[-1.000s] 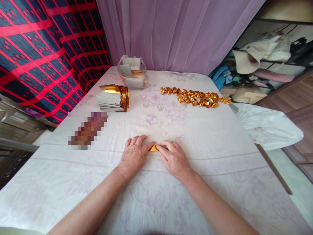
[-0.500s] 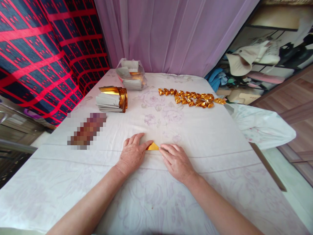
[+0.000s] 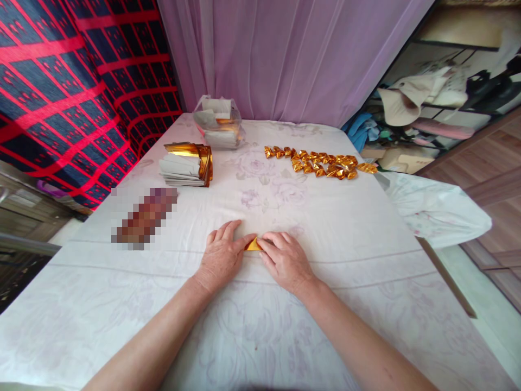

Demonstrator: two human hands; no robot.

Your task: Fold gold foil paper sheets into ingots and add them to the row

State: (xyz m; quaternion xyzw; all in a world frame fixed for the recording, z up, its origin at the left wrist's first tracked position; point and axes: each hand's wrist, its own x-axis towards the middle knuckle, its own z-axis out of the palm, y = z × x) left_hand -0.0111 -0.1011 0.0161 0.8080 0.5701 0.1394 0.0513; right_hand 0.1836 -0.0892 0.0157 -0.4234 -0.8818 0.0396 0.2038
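Note:
A small gold foil paper [image 3: 254, 245], folded to a triangle-like shape, lies on the table between my two hands. My left hand [image 3: 222, 251] presses its left end to the cloth with the thumb, the other fingers resting on the table. At its right end, my right hand [image 3: 286, 258] has the corner in its fingertips and bends it inward. Part of the paper is hidden beneath the fingers. Farther back on the right are several folded gold foil pieces [image 3: 321, 158] in rows. A stack of foil sheets [image 3: 183, 168] with pale grey backs stands at the back left.
A clear plastic bag [image 3: 217, 122] with more sheets sits at the far left of the cloth-covered table [image 3: 334, 217]. A pixelated patch [image 3: 144, 220] covers something on the left. Shelves [image 3: 427, 108] with caps and clothes are at the right, and a purple curtain [image 3: 264, 60] hangs behind.
My right hand has moved slightly left and folded the paper's right corner inward, so less of the gold shows. My left hand has hardly moved.

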